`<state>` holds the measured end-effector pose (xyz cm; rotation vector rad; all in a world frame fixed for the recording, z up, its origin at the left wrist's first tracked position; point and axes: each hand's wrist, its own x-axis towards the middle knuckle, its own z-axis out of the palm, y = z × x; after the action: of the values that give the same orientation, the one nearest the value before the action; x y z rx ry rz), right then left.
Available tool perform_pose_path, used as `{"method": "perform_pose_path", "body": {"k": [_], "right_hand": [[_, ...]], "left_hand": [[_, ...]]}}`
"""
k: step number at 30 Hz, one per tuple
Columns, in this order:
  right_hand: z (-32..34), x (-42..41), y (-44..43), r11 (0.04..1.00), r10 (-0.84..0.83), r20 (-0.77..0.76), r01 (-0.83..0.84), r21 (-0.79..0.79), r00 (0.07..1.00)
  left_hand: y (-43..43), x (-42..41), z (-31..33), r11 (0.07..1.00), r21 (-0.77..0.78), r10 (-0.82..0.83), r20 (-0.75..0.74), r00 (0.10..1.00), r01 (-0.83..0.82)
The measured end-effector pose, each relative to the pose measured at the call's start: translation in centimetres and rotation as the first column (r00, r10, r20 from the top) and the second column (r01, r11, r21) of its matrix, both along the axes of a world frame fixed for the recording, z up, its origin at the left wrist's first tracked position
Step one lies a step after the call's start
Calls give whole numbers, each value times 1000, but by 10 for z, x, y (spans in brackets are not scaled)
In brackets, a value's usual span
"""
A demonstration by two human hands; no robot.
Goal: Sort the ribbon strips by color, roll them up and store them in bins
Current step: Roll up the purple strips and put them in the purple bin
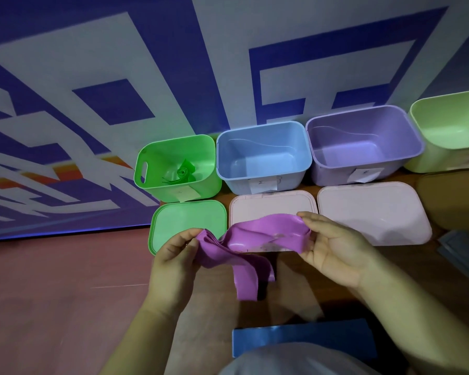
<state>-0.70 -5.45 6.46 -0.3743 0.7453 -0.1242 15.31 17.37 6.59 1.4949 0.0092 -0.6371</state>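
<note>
A wide purple ribbon strip [251, 246] is stretched between my hands above the table. My left hand [173, 255] pinches its bunched left end, and my right hand [333, 247] pinches its right end. A loose tail of the strip hangs down in the middle. Behind stand a green bin [209, 182] with a rolled green ribbon [184, 172] inside, a blue bin [263, 155], a purple bin [363, 144] and a pale green bin [450, 123]. A blue ribbon strip [303, 338] lies flat near me.
A green lid [173, 223] and two pale pink lids [271, 207] [374, 212] lie in front of the bins. A blue-and-white patterned wall rises behind. Grey-blue material [460, 247] sits at the right edge. The table's left edge runs beside the green bin.
</note>
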Motion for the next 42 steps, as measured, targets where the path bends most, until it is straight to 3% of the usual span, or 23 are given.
{"method": "perform_pose_path", "body": {"k": [8, 17, 25, 30, 35, 39, 42], "right_hand": [[0, 5, 4, 990, 5, -88, -17, -141, 996], [-2, 8, 0, 996, -65, -152, 56, -67, 986], [1, 15, -2, 975, -208, -38, 210, 66, 977], [-4, 14, -5, 969, -194, -99, 207, 136, 976], [-3, 8, -10, 987, -67, -103, 81, 137, 992], [-2, -2, -10, 997, 71, -30, -72, -17, 997], [-6, -6, -6, 964, 89, -145, -122, -235, 985]], "left_hand": [[2, -1, 3, 1000, 12, -20, 29, 999, 20], [5, -4, 1, 999, 46, -15, 34, 999, 13], [3, -5, 0, 999, 45, -28, 37, 999, 27], [3, -4, 5, 1000, 8, -24, 35, 999, 24], [0, -1, 13, 997, -80, 3, 0, 1000, -3], [-3, -1, 19, 994, -112, 14, -11, 1000, -15], [-3, -1, 21, 992, -124, 17, -16, 1000, -19]]}}
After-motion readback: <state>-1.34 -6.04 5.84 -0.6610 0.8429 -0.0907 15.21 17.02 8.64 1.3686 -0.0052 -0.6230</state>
